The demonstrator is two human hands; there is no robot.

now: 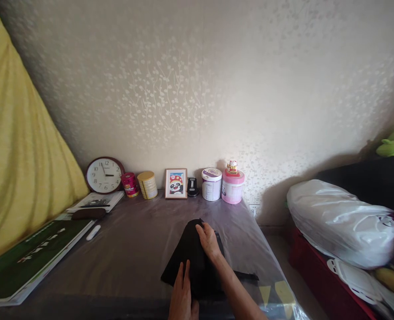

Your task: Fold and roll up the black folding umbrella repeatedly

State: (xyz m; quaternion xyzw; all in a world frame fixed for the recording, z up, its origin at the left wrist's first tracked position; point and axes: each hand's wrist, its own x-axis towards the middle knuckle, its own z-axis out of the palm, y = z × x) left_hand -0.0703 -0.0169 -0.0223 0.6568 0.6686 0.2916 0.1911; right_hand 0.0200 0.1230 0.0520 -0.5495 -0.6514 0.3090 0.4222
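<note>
A black cloth item (186, 253) with a narrow strap (246, 276) trailing to the right lies near the front of the table. Its kind does not show clearly; it looks folded or bunched, with its top part raised. My right hand (209, 241) grips its upper edge, thumb on the near side and the other fingers partly hidden. My left hand (182, 291) rests against the lower front of the cloth, two fingers stretched out and apart. The left thumb side is cut off low in the view.
Along the wall stand a round clock (105, 175), a red tin (130, 185), a yellow tin (147, 185), a framed panda picture (176, 183) and two tubs, one pink (232, 189). A green board (33, 260) lies left. A white plastic bag (341, 222) sits right, beyond the table (123, 266).
</note>
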